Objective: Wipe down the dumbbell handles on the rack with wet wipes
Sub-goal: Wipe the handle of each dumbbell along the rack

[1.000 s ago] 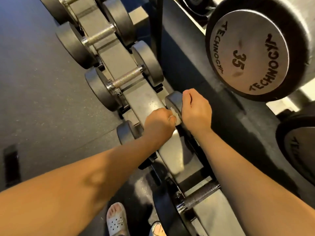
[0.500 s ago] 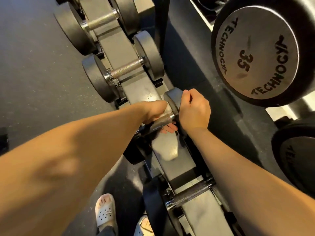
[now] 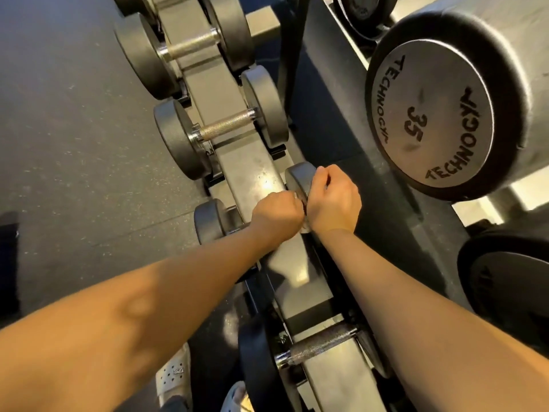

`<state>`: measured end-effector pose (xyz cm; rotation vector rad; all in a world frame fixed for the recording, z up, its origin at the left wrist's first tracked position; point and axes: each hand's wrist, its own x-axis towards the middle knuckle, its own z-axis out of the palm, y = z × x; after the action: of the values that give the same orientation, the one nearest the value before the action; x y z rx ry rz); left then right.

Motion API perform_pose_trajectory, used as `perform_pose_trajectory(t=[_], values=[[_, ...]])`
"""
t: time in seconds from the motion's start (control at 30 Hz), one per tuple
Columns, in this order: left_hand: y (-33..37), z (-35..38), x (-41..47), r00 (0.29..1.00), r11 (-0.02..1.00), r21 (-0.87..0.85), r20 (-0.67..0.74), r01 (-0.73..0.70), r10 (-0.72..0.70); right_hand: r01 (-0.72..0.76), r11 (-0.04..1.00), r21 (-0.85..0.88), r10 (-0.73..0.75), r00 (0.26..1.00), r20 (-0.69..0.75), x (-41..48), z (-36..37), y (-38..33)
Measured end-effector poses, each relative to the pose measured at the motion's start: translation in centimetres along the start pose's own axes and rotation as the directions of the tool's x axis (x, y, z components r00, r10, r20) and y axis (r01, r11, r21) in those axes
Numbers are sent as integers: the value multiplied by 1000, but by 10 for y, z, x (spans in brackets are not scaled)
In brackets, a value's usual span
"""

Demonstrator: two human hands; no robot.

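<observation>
Left hand (image 3: 277, 214) clenches white wet wipe (image 3: 306, 228); right hand (image 3: 334, 200) grips head of black round-headed dumbbell (image 3: 298, 178) on grey steel rack (image 3: 252, 162).

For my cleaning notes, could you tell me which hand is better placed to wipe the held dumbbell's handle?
Left, likely: the left hand grips the wipe there; the right hand holds the dumbbell's end.

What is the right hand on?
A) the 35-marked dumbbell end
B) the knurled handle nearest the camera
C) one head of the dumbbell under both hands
C: the right hand curls over the head of the dumbbell that the left hand grips.
</observation>
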<state>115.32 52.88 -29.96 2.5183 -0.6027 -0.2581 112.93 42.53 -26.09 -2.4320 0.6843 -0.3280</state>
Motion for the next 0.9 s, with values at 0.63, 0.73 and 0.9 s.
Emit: perform_pose_trajectory(t=[0.63,0.73,0.9], values=[[-6,-22,32,766,784,-290,550,549,-333,106,994,14,-105,991,-80,-3,4,5],[-12,-32,38,575,572,-396,800,718,-169,110,994,6,-109,991,-83,-3,4,5],[-26,-33,53,328,447,-315,943,837,51,69,998,2,-69,996,-61,-1,6,6]])
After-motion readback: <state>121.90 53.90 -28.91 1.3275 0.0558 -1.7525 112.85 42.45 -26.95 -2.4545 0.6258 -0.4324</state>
